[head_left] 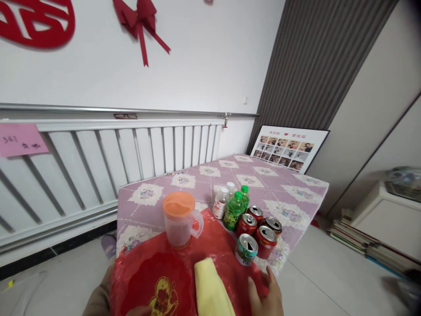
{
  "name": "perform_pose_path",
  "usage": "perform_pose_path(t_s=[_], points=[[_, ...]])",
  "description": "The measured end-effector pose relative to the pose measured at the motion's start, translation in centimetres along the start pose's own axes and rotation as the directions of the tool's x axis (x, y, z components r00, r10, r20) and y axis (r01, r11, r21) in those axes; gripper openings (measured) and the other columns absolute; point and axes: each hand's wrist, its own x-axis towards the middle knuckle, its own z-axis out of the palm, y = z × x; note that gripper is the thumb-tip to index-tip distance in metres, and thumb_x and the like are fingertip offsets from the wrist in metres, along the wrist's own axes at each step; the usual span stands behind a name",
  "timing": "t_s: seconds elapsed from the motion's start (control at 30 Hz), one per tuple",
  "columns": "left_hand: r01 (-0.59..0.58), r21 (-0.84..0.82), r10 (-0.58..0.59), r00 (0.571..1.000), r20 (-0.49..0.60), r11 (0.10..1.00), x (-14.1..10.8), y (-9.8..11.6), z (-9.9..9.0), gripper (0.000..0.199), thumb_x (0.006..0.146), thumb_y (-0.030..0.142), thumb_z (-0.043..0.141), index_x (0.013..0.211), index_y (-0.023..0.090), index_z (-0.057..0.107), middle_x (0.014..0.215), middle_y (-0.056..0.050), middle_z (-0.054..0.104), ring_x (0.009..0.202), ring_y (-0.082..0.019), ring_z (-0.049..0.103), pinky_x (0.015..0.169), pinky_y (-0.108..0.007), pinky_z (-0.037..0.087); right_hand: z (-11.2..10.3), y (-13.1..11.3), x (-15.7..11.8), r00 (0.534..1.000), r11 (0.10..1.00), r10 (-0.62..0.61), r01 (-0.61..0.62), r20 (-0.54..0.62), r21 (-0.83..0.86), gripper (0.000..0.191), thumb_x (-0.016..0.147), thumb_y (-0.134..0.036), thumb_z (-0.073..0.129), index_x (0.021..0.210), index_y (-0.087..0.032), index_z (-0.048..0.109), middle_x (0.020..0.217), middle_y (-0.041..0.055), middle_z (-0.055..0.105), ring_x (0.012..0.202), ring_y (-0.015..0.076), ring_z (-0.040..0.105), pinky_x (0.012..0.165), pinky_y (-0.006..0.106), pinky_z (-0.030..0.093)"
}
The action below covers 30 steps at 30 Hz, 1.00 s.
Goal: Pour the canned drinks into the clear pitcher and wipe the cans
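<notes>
At the bottom edge, only a small part of my left hand (140, 311) shows, at the dark red round tray (141, 281) with a gold figure; its grip is hidden. My right hand (267, 296) is at the near right, thumb and fingers apart, beside the edge of the red plastic sheet (226, 237). A folded yellow cloth (212, 287) lies between the two hands. Closest beyond my right hand stands an opened green can (246, 250). Left of the cans is a clear pitcher (177, 230) with an orange lid.
Several red cans (265, 242) stand behind the green one, beside green-capped bottles (233, 213) and white-capped bottles (220, 204). A flowered cloth (250, 180) covers the table. A radiator (151, 151) lines the wall, and a photo board (289, 147) leans at the far end.
</notes>
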Motion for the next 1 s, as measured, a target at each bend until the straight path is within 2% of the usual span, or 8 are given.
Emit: perform_pose_path(t_s=[0.13,0.23,0.37,0.43,0.57,0.73,0.87,1.0], points=[[-0.072,-0.05,0.071,0.997,-0.033,0.996,0.0,-0.6,-0.5,0.048,0.076,0.051,0.058,0.12,0.033,0.058,0.066,0.0,0.07,0.064,-0.026,0.071,0.059,-0.041,0.06,0.0,-2.5,-2.8,0.974,0.996,-0.087,0.086,0.21,0.012,0.076,0.082,-0.051,0.047,0.143,-0.012,0.027,0.07,0.0033,0.063,0.063,0.0259,0.065,0.06,0.037,0.055],[-0.153,-0.058,0.15,0.987,-0.061,0.987,-0.5,-0.1,-1.0,0.056,0.076,0.045,0.057,0.128,0.025,0.05,0.077,-0.002,0.069,0.068,-0.022,0.068,0.07,-0.037,0.058,1.4,-6.1,-5.1,0.921,0.982,-0.165,0.186,0.353,-0.026,0.066,0.088,-0.045,0.039,0.146,-0.018,0.025,0.054,-0.0029,0.057,0.045,0.0227,0.061,0.046,0.033,0.05],[-0.177,0.122,0.19,0.977,-0.097,0.977,0.2,3.5,-2.3,0.075,0.083,0.033,0.045,0.147,0.008,0.013,0.063,0.003,0.059,0.059,-0.02,0.061,0.063,-0.032,0.052,3.5,-11.3,-7.0,0.796,0.878,-0.368,0.467,0.481,-0.102,0.073,0.082,-0.03,0.051,0.149,-0.021,0.022,0.065,0.0014,0.07,0.051,0.0239,0.067,0.045,0.029,0.048],[-0.116,0.219,0.142,0.984,-0.107,0.969,0.5,5.8,-3.2,0.079,0.086,0.03,0.041,0.147,0.006,-0.003,0.063,0.005,0.057,0.059,-0.02,0.06,0.06,-0.03,0.048,3.9,-13.9,-7.0,0.776,0.805,-0.42,0.558,0.471,-0.201,0.077,0.078,-0.019,0.052,0.149,-0.018,0.023,0.067,0.004,0.072,0.054,0.0268,0.069,0.045,0.03,0.048],[-0.079,0.375,0.111,0.992,-0.065,0.924,0.7,9.1,-5.0,0.076,0.089,0.024,0.034,0.146,0.005,-0.012,0.068,0.003,0.063,0.065,-0.018,0.063,0.062,-0.026,0.042,2.7,-18.8,-5.2,0.707,0.693,-0.533,0.68,0.466,-0.239,0.076,0.08,-0.006,0.04,0.151,-0.019,0.016,0.069,0.0039,0.074,0.054,0.0238,0.069,0.049,0.029,0.05],[-0.066,0.527,0.109,0.993,-0.052,0.847,0.5,10.1,-6.2,0.072,0.089,0.02,0.031,0.148,0.008,-0.008,0.08,-0.004,0.071,0.071,-0.021,0.066,0.061,-0.027,0.037,0.8,-22.4,-3.1,0.695,0.608,-0.537,0.711,0.478,-0.352,0.078,0.079,-0.001,0.037,0.151,-0.017,0.012,0.069,0.0063,0.074,0.05,0.0237,0.068,0.047,0.03,0.052],[-0.08,0.559,0.116,0.993,-0.029,0.825,0.4,10.3,-6.2,0.069,0.09,0.02,0.028,0.148,0.008,-0.008,0.086,-0.007,0.073,0.074,-0.021,0.068,0.062,-0.027,0.038,0.8,-22.7,-2.7,0.729,0.583,-0.509,0.683,0.458,-0.439,0.073,0.081,-0.002,0.036,0.15,-0.01,0.017,0.062,0.0084,0.071,0.049,0.0248,0.067,0.045,0.031,0.053],[-0.098,0.58,0.118,0.993,0.002,0.809,0.2,10.3,-6.0,0.069,0.09,0.019,0.029,0.148,0.006,-0.005,0.083,-0.008,0.074,0.077,-0.021,0.069,0.063,-0.026,0.039,1.0,-22.4,-3.0,0.722,0.557,-0.51,0.692,0.468,-0.46,0.068,0.082,-0.001,0.033,0.149,-0.006,0.022,0.061,0.0105,0.071,0.049,0.0261,0.067,0.044,0.034,0.054]])
